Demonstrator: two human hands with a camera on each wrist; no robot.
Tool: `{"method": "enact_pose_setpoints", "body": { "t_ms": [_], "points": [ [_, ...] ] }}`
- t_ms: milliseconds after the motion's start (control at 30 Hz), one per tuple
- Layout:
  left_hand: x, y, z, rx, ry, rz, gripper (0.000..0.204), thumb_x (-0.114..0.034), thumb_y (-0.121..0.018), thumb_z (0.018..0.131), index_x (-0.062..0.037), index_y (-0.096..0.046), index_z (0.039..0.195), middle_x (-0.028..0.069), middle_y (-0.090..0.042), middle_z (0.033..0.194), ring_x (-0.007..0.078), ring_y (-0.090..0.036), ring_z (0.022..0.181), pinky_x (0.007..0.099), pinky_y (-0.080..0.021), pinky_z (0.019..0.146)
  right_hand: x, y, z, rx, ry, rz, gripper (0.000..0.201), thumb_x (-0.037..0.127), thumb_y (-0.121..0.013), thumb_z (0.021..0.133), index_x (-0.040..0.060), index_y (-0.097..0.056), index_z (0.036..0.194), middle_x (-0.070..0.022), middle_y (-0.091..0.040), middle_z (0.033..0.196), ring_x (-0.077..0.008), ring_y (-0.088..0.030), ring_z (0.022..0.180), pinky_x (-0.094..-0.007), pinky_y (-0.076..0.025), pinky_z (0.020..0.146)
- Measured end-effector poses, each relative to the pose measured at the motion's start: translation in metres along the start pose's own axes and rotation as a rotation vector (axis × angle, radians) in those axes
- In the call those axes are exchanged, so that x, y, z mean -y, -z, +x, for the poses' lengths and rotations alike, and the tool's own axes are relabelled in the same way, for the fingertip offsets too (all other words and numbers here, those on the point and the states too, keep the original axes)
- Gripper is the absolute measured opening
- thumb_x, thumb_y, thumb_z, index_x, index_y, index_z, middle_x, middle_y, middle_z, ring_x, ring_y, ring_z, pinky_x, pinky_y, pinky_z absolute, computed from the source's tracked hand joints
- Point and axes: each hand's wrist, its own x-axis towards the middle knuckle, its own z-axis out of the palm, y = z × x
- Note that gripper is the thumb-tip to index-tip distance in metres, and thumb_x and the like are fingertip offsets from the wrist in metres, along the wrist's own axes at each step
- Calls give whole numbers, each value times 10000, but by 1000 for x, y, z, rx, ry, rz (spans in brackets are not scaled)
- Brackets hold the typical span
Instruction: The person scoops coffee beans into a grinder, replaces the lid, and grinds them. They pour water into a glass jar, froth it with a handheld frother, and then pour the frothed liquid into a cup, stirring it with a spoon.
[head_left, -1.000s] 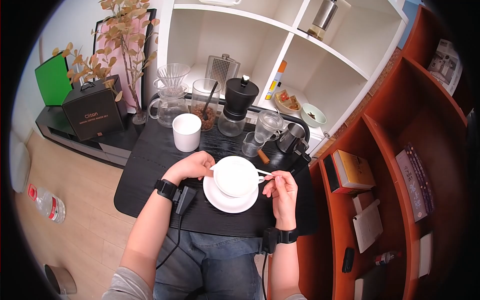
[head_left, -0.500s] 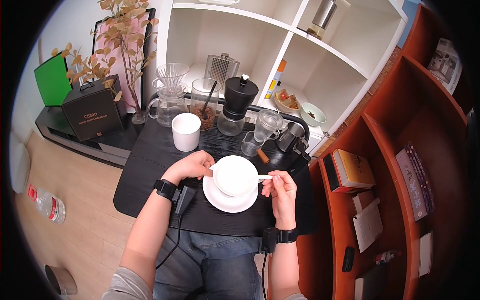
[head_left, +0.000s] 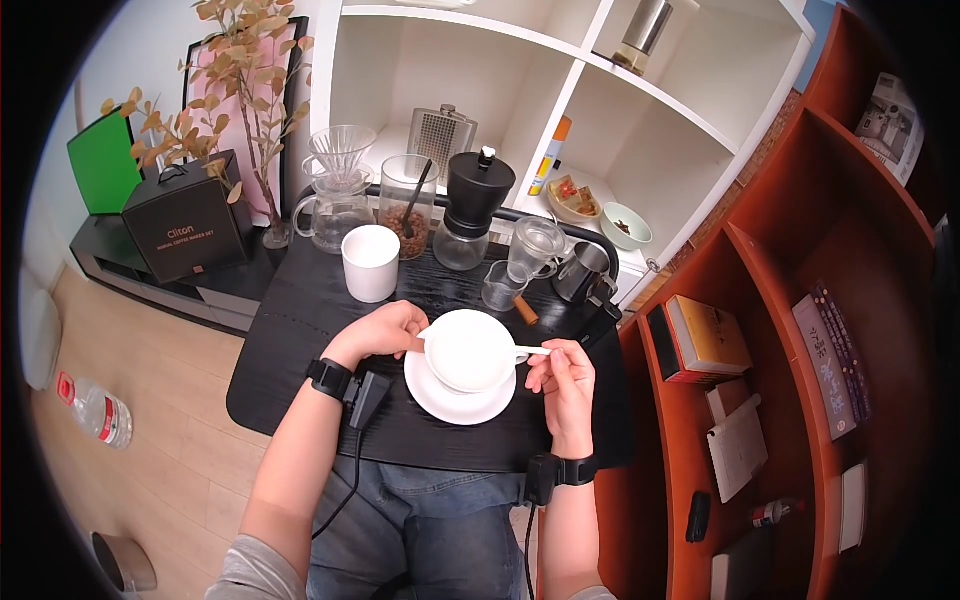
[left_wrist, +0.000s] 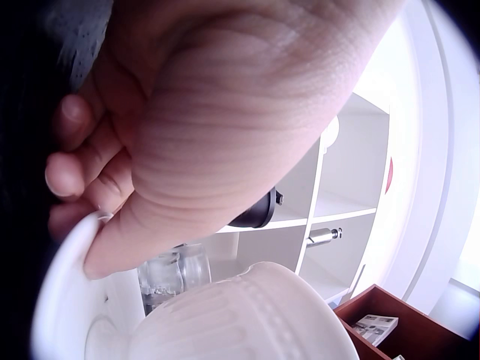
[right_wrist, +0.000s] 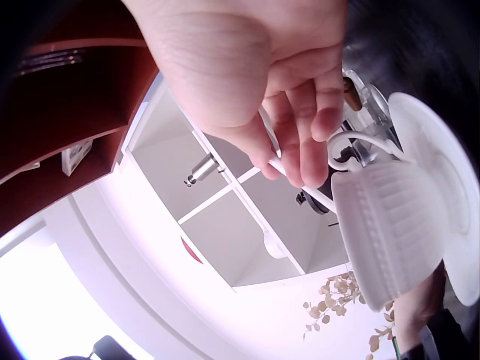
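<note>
A white cup [head_left: 470, 351] stands on a white saucer [head_left: 458, 408] near the table's front edge. The left hand [head_left: 388, 332] pinches the saucer's left rim between thumb and fingers, which the left wrist view also shows at the saucer [left_wrist: 64, 277]. To the right of the cup, the right hand [head_left: 564, 385] pinches the end of a thin white stick or spoon handle [head_left: 535, 350] that reaches over the cup's rim. In the right wrist view the cup [right_wrist: 386, 225] has its handle [right_wrist: 360, 137] close to the fingertips; the tip inside the cup is hidden.
Behind the cup stand a white mug [head_left: 371, 264], a glass server with dripper [head_left: 341, 190], a glass of brown beans [head_left: 406, 238], a grinder [head_left: 470, 210], glass jugs [head_left: 537, 245] and a metal pitcher [head_left: 581, 275]. A wooden shelf [head_left: 735, 300] is at the right.
The white stick has shifted slightly in the right fingers over the cup's rim. The left hand, saucer and cup look nearly unchanged.
</note>
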Motion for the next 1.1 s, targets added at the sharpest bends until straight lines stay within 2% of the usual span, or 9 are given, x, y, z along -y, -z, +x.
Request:
{"method": "enact_pose_setpoints", "body": {
  "t_ms": [300, 767, 1100],
  "points": [
    [-1, 0, 0, 6, 4, -5, 100, -19, -634, 729, 23, -614, 817, -8, -560, 584, 57, -477, 470, 206, -370, 441, -1, 1, 0, 9, 22, 2, 165, 139, -501, 948, 16, -585, 1020, -116, -650, 901, -130, -608, 634, -207, -433, 547],
    [0, 0, 0, 10, 5, -14, 110, -23, -638, 734, 28, -614, 828, -8, -560, 589, 56, -476, 468, 206, -372, 440, 0, 0, 0, 25, -44, -31, 157, 139, -497, 950, 14, -583, 987, -98, -651, 778, -111, -593, 600, -204, -423, 539],
    [2, 0, 1, 9, -5, -7, 108, -26, -638, 738, 29, -616, 828, -12, -568, 586, 49, -472, 463, 199, -368, 438, 0, 1, 0, -18, -29, -9, 163, 159, -505, 950, 20, -579, 993, -102, -651, 788, -120, -594, 586, -206, -424, 531]
  ]
}}
